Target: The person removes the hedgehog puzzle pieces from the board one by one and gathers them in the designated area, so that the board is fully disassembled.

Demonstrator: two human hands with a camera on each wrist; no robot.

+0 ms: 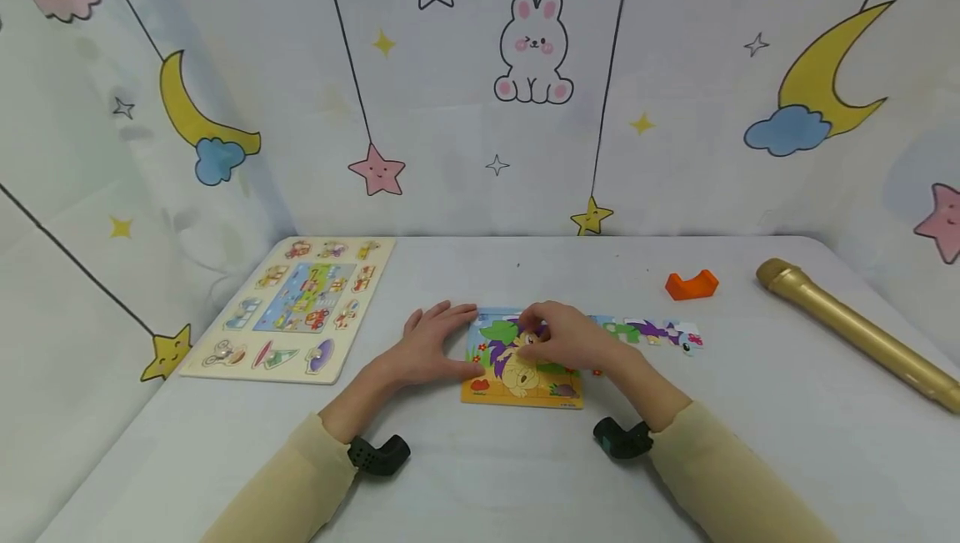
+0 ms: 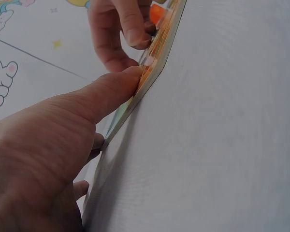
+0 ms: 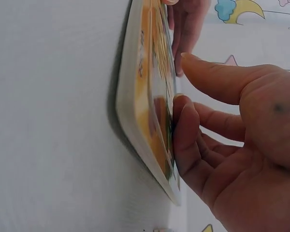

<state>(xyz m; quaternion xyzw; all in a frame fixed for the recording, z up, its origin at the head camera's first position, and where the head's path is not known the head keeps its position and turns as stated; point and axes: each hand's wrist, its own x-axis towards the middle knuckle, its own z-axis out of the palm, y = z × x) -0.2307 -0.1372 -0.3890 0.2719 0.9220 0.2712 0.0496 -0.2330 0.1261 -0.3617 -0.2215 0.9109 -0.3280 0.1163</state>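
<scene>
A small jigsaw puzzle board [image 1: 480, 393] lies on the table, its orange and green picture showing a yellow figure with purple parts. At its left side is my left hand [image 1: 427, 351], fingers spread and thumb [image 2: 111, 89] resting on the board's edge. My right hand [image 1: 566, 334] is over the puzzle's upper right. In the right wrist view, bent fingertips [image 3: 180, 104] touch the puzzle surface while the thumb [image 3: 212, 77] stands apart from them. No piece shows between that thumb and the fingers. The hand covers part of the picture.
Loose puzzle pieces [image 1: 667, 333] lie right of the board, partly behind the right forearm. Farther right are an orange curved block [image 1: 692, 285] and a gold microphone [image 1: 855, 330]. A larger wooden picture board [image 1: 300, 369] lies at the left. A printed cloth hangs behind the table.
</scene>
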